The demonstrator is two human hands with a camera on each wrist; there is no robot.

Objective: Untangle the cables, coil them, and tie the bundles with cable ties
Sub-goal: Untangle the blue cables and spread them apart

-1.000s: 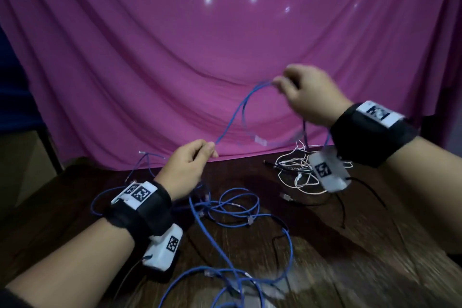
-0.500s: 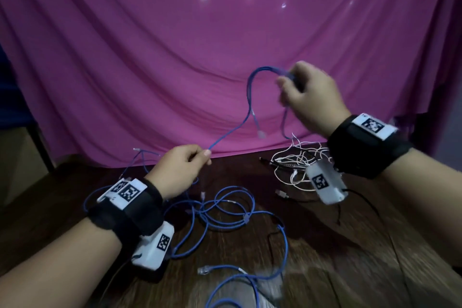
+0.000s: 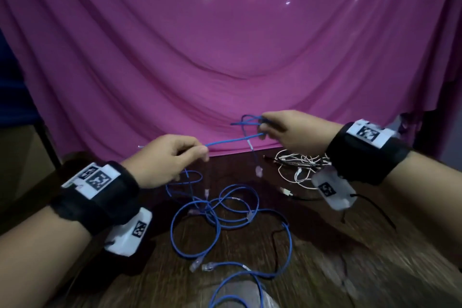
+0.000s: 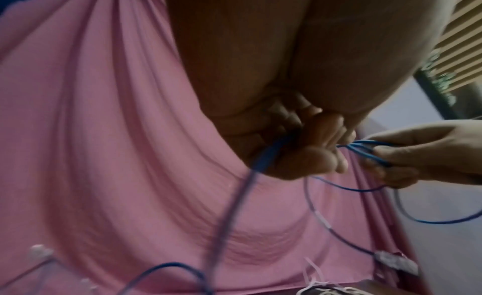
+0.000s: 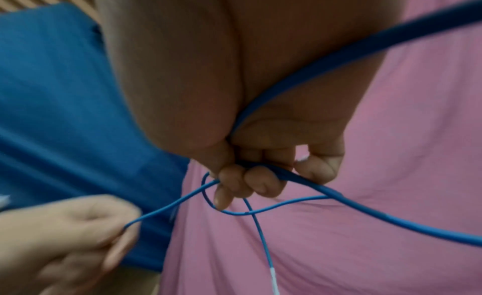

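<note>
Two hands grasp one blue cable: the left hand pinches a strand, the right hand clamps small loops at 12 o'clock above the table. Loops may be tightened into a knot if the strand is pulled hard.

The blue cable runs off the bottom edge; table plugs look blurred.

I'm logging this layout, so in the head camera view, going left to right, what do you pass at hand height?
Left hand pinching the blue cable → the taut cable span → right hand gripping its small loops → right wristband.
</note>
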